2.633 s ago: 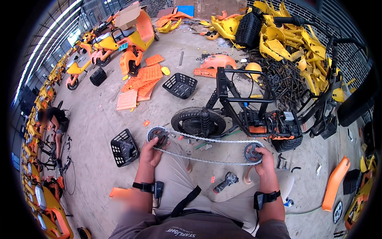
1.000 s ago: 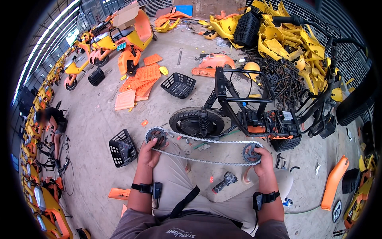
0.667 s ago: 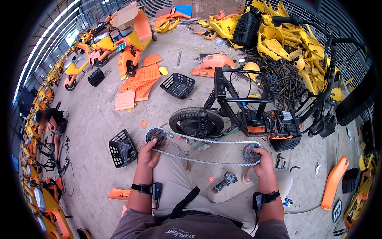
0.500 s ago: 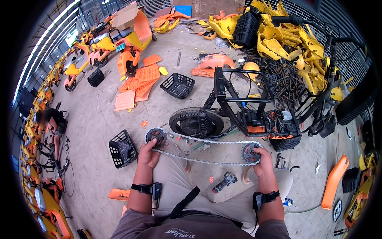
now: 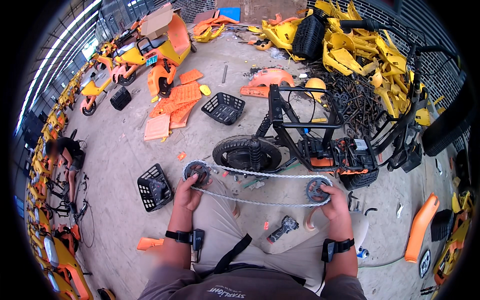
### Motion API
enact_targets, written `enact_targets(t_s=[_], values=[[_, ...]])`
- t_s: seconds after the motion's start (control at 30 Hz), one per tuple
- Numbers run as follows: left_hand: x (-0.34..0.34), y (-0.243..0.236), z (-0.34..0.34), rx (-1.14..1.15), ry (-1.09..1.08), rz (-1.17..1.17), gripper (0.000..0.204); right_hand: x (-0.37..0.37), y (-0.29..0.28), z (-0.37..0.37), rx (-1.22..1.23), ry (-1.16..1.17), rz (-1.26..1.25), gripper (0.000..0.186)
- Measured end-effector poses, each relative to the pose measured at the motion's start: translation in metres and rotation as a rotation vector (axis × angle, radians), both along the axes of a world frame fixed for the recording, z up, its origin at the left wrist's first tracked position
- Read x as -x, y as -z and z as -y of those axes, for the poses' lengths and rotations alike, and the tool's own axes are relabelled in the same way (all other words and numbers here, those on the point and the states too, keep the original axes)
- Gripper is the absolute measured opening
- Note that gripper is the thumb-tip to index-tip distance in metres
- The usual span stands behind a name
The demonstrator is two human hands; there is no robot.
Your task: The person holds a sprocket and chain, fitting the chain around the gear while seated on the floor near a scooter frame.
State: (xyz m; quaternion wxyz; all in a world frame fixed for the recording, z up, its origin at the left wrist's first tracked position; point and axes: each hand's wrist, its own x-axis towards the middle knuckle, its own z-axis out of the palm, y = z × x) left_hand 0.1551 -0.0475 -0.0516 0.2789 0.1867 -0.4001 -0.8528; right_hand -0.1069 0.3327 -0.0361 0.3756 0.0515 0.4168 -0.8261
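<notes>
My left hand (image 5: 189,195) is closed on a dark toothed sprocket (image 5: 198,171), its thumb against the near edge. My right hand (image 5: 337,202) grips a second sprocket (image 5: 316,189) of similar dark colour, thumb on its face. A silvery roller chain (image 5: 265,176) loops round both sprockets and hangs between them over my knees, its two runs sagging slightly. Just beyond the chain stands a stripped black scooter frame (image 5: 327,131) with its rear wheel (image 5: 239,154). On the floor between my legs lies a grey-black cordless power tool (image 5: 284,228).
Left of my left hand sits a black basket (image 5: 155,187) holding dark parts; another black basket (image 5: 223,108) lies farther off. Orange panels (image 5: 176,107) and a heap of yellow body parts (image 5: 367,55) cover the far floor. A person (image 5: 67,160) crouches at far left beside rows of scooters.
My right hand and its sprocket have shifted very slightly to the right. My left hand and the looped chain stay nearly where they were.
</notes>
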Motion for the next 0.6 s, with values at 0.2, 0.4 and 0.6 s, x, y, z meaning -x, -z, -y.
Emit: enact_targets(t_s=[0.2, 0.4, 0.6], values=[[0.0005, 0.0019, 0.0004, -0.026, -0.007, 0.003, 0.045, 0.0040, -0.0056, -0.0047, 0.003, -0.044, -0.023, 0.038], [-0.0015, 0.0000, 0.0005, -0.043, -0.013, -0.008, 0.046, 0.0024, -0.0044, -0.0048, -0.010, -0.110, -0.083, 0.040], [-0.0006, 0.0034, 0.0023, -0.052, -0.002, -0.018, 0.045, 0.0050, 0.0007, -0.0094, 0.002, -0.093, -0.036, 0.041]])
